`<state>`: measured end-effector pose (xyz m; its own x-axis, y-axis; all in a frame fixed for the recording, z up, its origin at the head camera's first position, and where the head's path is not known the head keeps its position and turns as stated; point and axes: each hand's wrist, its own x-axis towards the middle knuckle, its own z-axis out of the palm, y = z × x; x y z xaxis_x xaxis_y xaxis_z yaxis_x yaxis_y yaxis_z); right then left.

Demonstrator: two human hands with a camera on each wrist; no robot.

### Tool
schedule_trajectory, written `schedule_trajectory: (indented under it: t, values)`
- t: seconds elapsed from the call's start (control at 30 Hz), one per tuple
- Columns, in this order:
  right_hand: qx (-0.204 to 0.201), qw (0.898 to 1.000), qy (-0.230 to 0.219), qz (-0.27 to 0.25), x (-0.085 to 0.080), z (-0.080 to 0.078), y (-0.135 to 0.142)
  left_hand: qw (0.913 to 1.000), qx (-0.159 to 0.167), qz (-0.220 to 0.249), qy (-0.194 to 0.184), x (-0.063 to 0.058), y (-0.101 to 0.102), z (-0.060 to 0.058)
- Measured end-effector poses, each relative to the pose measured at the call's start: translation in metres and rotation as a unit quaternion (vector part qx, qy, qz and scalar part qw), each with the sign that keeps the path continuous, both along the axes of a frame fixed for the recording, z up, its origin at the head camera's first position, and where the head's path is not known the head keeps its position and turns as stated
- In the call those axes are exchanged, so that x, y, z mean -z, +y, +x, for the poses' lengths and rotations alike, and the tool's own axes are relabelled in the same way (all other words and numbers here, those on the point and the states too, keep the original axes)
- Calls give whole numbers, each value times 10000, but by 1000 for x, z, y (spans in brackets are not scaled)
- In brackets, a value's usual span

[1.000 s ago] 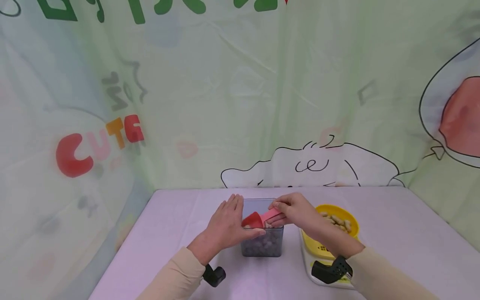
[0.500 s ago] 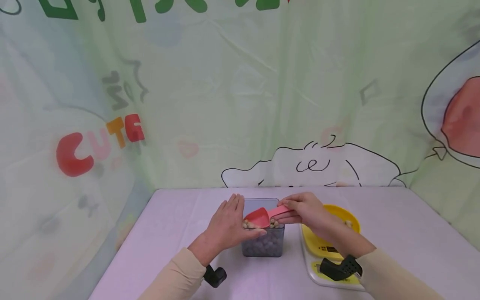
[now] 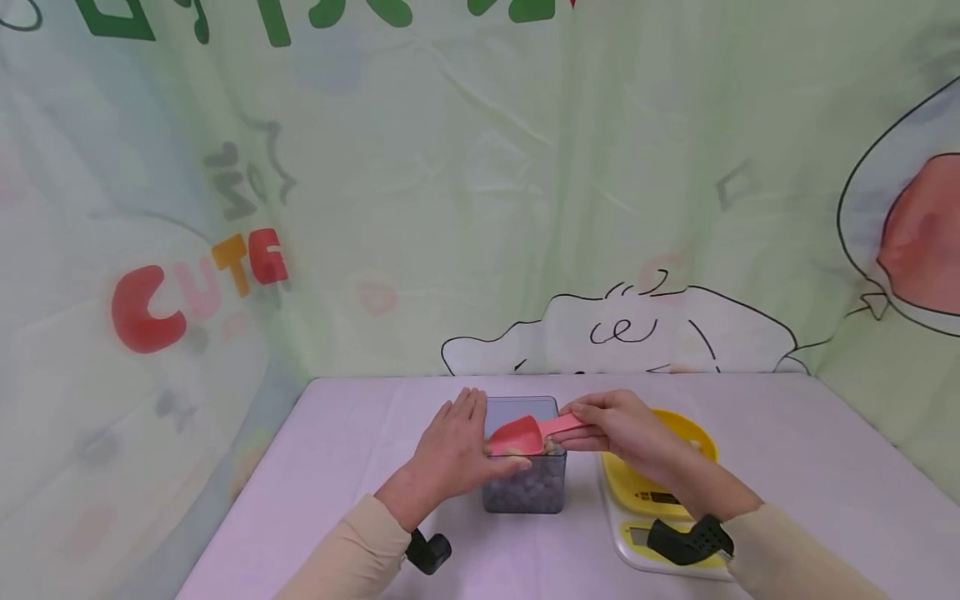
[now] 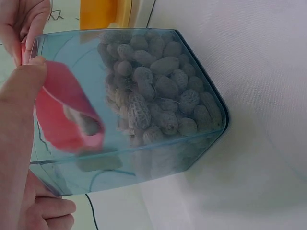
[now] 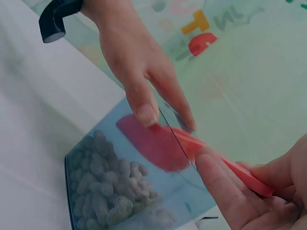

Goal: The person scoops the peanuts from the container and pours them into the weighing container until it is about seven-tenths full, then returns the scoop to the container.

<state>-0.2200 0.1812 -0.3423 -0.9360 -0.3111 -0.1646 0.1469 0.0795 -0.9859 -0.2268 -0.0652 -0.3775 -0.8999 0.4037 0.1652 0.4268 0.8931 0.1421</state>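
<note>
A see-through bluish plastic container (image 3: pixel 523 492) stands mid-table, part filled with unshelled peanuts (image 4: pixel 144 81). My left hand (image 3: pixel 450 446) holds it at its left side, thumb across the front wall and fingers along the side. My right hand (image 3: pixel 626 429) pinches the handle of a pinkish-red scoop (image 3: pixel 517 437) between thumb and fingers. The scoop's bowl lies inside the container's mouth, above the heap of peanuts. In the left wrist view at least one peanut (image 4: pixel 86 123) shows in the scoop; how full it is I cannot tell.
To the right stands a white and yellow kitchen scale (image 3: pixel 637 496), bearing a yellow bowl (image 3: pixel 701 427) that my right forearm partly hides. A white cloth covers the table (image 3: pixel 360 417). Behind it hangs a printed curtain (image 3: pixel 420 208).
My right hand has drawn the scoop slightly to the right, and its bowl shows more fully at the container's mouth. My left hand has kept its place.
</note>
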Motion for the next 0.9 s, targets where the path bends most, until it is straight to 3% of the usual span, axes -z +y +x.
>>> schedule_trajectory:
  t: [0.17, 0.3, 0.5, 0.6, 0.9]
  values:
    - [28, 9979, 206, 606, -2, -1, -15, 10000, -69, 13, 32, 0, -3, 0]
    - [171, 9907, 540, 1235, -4, -2, -21, 10000, -41, 84, 8, 1, -2, -1]
    - [62, 9600, 1730, 2203, -10, 2, -29, 10000, -7, 47, 70, -1, 1, 0]
    - [-51, 9514, 1963, 2371, -13, 4, -34, 10000, 14, 55, 61, -3, 1, 1]
    - [96, 9635, 1485, 2225, -10, 8, -32, 9999, 3, 137, -44, -2, 1, 2]
